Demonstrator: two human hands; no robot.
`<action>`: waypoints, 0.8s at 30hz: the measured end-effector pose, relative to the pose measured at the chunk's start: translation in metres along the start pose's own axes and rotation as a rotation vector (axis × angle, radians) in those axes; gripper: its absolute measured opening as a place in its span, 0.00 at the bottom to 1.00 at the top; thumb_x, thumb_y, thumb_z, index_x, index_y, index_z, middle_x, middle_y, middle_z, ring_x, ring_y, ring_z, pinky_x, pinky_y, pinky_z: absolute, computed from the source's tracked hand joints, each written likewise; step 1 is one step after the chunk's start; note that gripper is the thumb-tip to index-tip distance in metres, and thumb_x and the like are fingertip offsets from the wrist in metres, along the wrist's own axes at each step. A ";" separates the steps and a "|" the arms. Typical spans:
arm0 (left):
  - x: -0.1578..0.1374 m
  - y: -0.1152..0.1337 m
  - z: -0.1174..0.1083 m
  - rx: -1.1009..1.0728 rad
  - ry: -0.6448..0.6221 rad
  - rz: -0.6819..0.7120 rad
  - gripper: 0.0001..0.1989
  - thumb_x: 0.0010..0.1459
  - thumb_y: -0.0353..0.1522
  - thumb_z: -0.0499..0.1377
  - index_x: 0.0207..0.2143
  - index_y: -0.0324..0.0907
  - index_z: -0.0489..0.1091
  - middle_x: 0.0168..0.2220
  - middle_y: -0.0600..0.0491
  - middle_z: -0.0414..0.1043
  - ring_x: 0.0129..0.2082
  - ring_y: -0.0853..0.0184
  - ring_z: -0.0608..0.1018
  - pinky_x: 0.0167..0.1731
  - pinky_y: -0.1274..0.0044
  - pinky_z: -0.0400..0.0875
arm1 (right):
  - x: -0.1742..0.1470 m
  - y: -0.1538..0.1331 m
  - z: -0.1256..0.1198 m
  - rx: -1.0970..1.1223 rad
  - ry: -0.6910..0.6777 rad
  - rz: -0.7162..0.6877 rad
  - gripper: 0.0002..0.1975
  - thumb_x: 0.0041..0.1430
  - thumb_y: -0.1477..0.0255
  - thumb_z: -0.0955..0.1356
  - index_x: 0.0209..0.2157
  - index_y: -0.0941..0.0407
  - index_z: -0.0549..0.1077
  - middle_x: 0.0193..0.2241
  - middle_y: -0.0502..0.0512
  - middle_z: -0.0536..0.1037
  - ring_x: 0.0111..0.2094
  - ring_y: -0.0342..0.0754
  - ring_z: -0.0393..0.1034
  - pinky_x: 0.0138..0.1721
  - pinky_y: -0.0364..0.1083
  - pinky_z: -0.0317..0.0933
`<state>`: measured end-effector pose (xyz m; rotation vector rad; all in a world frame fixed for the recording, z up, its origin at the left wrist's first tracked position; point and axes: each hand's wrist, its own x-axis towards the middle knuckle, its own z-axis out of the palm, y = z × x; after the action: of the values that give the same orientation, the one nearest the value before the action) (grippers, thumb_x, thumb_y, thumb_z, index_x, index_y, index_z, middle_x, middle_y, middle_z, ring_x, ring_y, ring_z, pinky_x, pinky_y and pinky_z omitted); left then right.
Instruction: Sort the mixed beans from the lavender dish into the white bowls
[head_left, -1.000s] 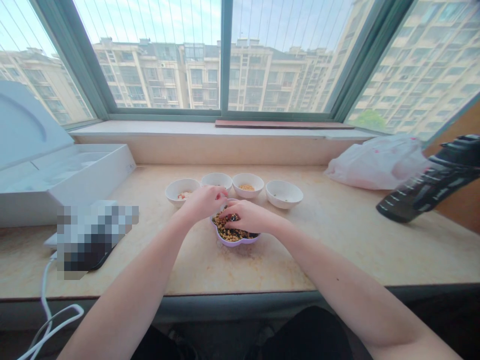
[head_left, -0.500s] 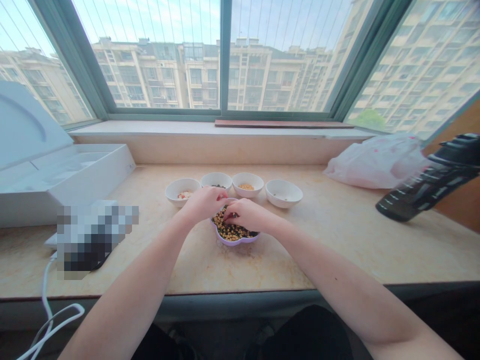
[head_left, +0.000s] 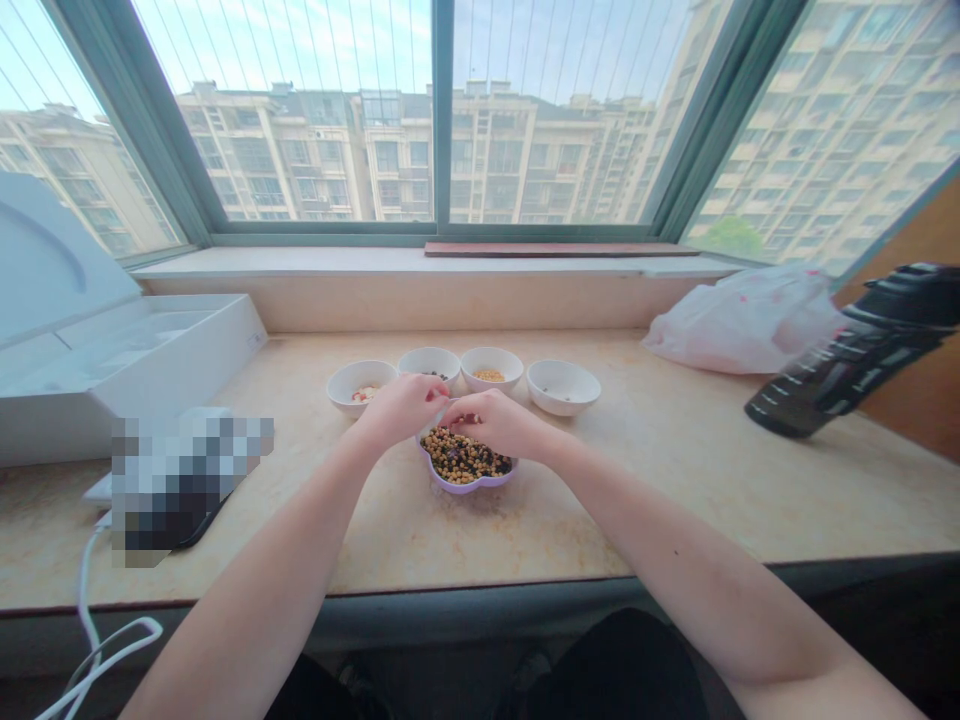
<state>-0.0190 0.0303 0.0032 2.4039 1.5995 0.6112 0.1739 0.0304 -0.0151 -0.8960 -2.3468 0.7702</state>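
Observation:
A purple bowl with a scalloped rim (head_left: pixel 466 488) holds a mix of yellow beans and dark beans (head_left: pixel 465 458). Over its back edge hovers my right hand (head_left: pixel 499 420), fingers bent and drawn together; whatever they hold is too small to name. My left hand (head_left: pixel 411 405) is at the bowl's back left rim, its fingers pressed together, contents hidden. Behind my hands stand a white bowl of red and pale pieces (head_left: pixel 345 400), a white bowl with dark beans (head_left: pixel 427 358), a white bowl of yellow beans (head_left: pixel 491 388) and a white bowl with a few small bits (head_left: pixel 564 400).
To the left are an open white box (head_left: pixel 165 375) and a blurred-out dark object beside a white cable (head_left: pixel 86 590). On the right a white plastic bag (head_left: pixel 739 325) lies near a dark bottle (head_left: pixel 840 365). The counter's front edge (head_left: pixel 480 592) runs below my forearms.
My right hand has lifted from among the beans toward the back rim, near my left fingers. More of the beans now show. My left hand has barely moved.

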 end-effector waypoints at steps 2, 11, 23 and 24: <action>0.000 0.000 0.000 -0.007 -0.014 0.002 0.13 0.60 0.36 0.56 0.37 0.45 0.81 0.32 0.50 0.81 0.31 0.63 0.79 0.28 0.76 0.65 | 0.001 0.000 -0.004 0.148 0.063 0.031 0.08 0.58 0.72 0.70 0.37 0.55 0.83 0.34 0.54 0.83 0.33 0.46 0.74 0.37 0.45 0.66; 0.000 -0.002 0.004 -0.032 0.030 0.020 0.13 0.61 0.37 0.57 0.37 0.45 0.81 0.29 0.51 0.79 0.29 0.65 0.78 0.30 0.77 0.67 | 0.005 0.006 -0.026 0.767 0.152 0.232 0.16 0.50 0.58 0.76 0.30 0.59 0.80 0.24 0.49 0.72 0.26 0.40 0.60 0.29 0.43 0.58; 0.001 -0.006 0.007 -0.054 0.019 0.051 0.12 0.61 0.38 0.57 0.36 0.44 0.80 0.28 0.51 0.78 0.29 0.65 0.78 0.30 0.76 0.68 | 0.003 0.009 -0.027 0.869 0.181 0.346 0.17 0.46 0.69 0.78 0.40 0.58 0.82 0.37 0.59 0.82 0.32 0.43 0.70 0.33 0.44 0.66; 0.001 -0.006 0.007 -0.056 0.020 0.053 0.12 0.61 0.38 0.57 0.36 0.45 0.80 0.28 0.51 0.78 0.29 0.65 0.78 0.30 0.76 0.68 | 0.003 0.009 -0.027 0.848 0.184 0.331 0.17 0.46 0.68 0.78 0.40 0.58 0.83 0.37 0.58 0.82 0.31 0.43 0.70 0.34 0.44 0.66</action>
<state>-0.0201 0.0343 -0.0050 2.4142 1.5097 0.6822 0.1927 0.0466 -0.0007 -0.8985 -1.4743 1.5682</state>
